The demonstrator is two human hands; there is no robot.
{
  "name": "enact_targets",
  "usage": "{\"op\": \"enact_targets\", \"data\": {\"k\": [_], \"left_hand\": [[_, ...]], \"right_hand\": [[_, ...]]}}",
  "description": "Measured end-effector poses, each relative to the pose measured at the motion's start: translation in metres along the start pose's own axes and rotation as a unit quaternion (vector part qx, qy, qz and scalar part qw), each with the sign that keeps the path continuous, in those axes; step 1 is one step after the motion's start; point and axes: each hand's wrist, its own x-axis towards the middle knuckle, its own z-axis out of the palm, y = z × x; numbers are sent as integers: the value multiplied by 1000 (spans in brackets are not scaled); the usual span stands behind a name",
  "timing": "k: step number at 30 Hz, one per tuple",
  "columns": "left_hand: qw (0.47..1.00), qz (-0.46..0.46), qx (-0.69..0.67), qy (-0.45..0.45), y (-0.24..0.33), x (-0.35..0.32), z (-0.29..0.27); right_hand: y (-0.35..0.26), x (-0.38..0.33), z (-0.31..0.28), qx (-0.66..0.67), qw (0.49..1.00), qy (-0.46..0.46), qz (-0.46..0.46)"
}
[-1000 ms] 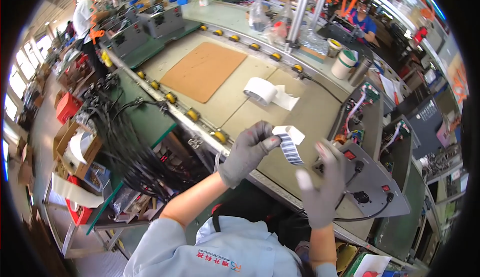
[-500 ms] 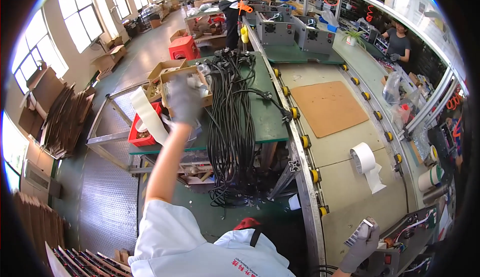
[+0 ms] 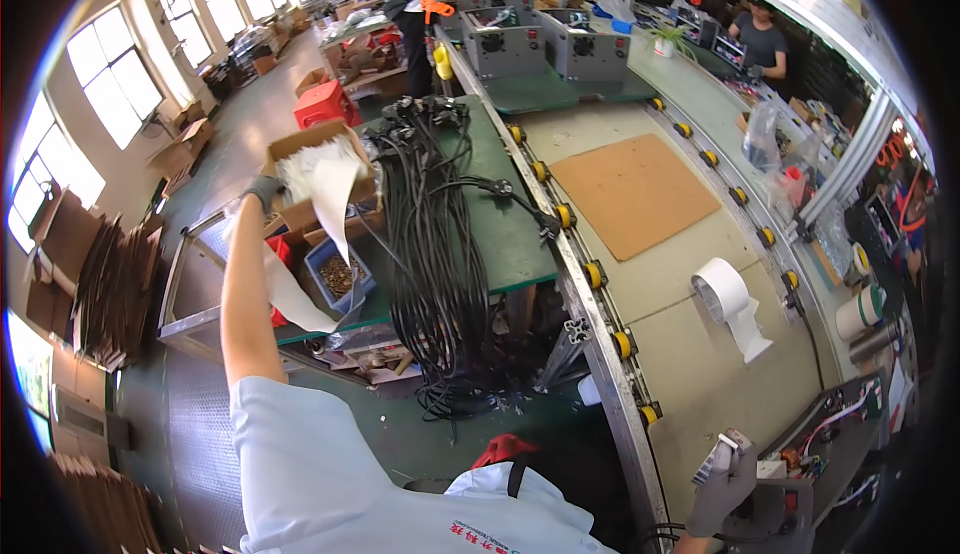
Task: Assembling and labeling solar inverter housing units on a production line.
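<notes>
My left hand (image 3: 264,192), in a grey glove, is closed on the left rim of a cardboard box (image 3: 366,159) filled with thin white pieces. A strip of white paper (image 3: 336,199) curls over the box's front. Close to it, a blue bin (image 3: 366,285) holds many small brass-coloured parts, and another white strip (image 3: 297,292) hangs beside the bin. At the lower right, my gloved right hand (image 3: 730,484) grips a small pale ridged piece (image 3: 716,457); its exact kind is unclear. That hand is beside an opened device with wires and a circuit board (image 3: 830,439).
Black power cables (image 3: 430,224) lie bundled over the green table (image 3: 515,244). Right of it runs a roller-edged line with a brown board (image 3: 635,194) and a white roll (image 3: 715,289). Grey metal cases (image 3: 585,52) stand farther off. Two people work beyond, and a red stool (image 3: 325,104) stands behind the table.
My left hand has gone from above the boxes to the left rim of the white-filled box. The blue bin has come into sight. My right hand still holds the ridged piece.
</notes>
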Motion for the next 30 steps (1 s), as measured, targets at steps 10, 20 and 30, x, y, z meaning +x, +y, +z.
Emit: {"op": "enact_targets", "data": {"k": [10, 20, 30], "left_hand": [[894, 399, 189, 73, 218, 31, 42], [597, 741, 298, -77, 405, -273, 336], [833, 516, 36, -197, 306, -399, 366]], "right_hand": [[5, 8, 3, 18, 998, 21, -52], [4, 3, -17, -72, 994, 64, -50], [17, 0, -22, -63, 995, 57, -56]]}}
